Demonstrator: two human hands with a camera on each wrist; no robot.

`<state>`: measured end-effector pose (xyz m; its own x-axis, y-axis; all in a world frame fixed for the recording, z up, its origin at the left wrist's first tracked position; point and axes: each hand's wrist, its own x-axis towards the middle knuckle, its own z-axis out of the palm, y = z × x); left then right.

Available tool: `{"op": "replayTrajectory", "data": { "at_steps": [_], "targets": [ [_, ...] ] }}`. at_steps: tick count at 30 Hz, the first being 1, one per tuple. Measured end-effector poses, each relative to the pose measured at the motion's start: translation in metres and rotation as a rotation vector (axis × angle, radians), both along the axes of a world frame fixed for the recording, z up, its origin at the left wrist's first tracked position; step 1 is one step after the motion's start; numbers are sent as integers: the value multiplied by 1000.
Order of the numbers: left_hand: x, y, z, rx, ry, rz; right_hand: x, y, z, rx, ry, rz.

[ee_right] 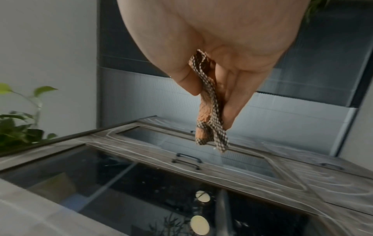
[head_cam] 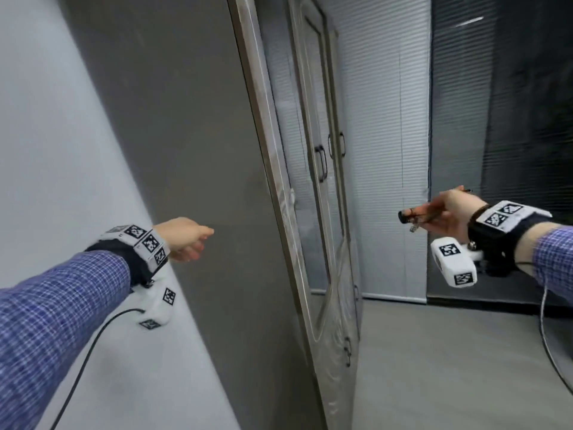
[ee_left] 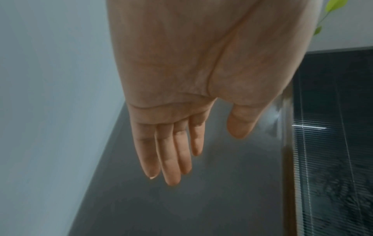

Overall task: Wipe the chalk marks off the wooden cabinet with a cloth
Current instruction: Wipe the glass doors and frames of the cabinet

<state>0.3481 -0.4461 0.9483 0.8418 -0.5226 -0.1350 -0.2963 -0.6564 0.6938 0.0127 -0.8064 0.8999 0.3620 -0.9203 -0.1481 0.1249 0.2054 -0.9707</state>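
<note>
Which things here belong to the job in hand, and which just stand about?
In the job: right hand pinching the checked strap; left hand, open, beside the grey cabinet.
Standing about: door handles; window blinds; plant.

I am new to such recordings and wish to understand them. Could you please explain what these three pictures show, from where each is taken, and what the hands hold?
There is no machine: a person in blue checked sleeves works with bare hands. The wide picture comes from a camera on the head; the other two come from a white, marker-covered camera box at each wrist, looking along the fingers. Ahead stands a cabinet with glass doors, beside window blinds. The left hand is open and holds nothing. The right hand pinches a small brown thing with a checked ribbon; what it is, I cannot tell.
</note>
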Motion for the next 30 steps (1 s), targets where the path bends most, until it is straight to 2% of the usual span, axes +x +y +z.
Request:
{"op": "replayTrajectory", "data": {
  "at_steps": [4, 8, 11, 14, 19, 23, 27, 30],
  "targets": [
    [-40, -19, 62, -82, -118, 55, -3, -16, 52, -20, -54, 96],
    [-66, -38, 121, -183, -372, 144, 14, -43, 82, -32, -203, 168],
    [-79, -50, 145, -159, -561, 210, 36, -49, 96, -51, -210, 251],
    [-90, -62, 174, -92, -664, 245, 68, -47, 115, -73, -292, 336],
    [-90, -72, 238, -88, -801, 289, 133, -34, 166, -316, -349, 442],
    [-79, -87, 286, -120, -882, 255, 183, -21, 229, -550, -368, 495],
    [-65, -105, 325, -186, -977, 201, 213, -12, 296, -751, -420, 355],
    [-57, -116, 347, -219, -1055, 207, 229, -10, 336, -797, -520, 392]
  ]
}}
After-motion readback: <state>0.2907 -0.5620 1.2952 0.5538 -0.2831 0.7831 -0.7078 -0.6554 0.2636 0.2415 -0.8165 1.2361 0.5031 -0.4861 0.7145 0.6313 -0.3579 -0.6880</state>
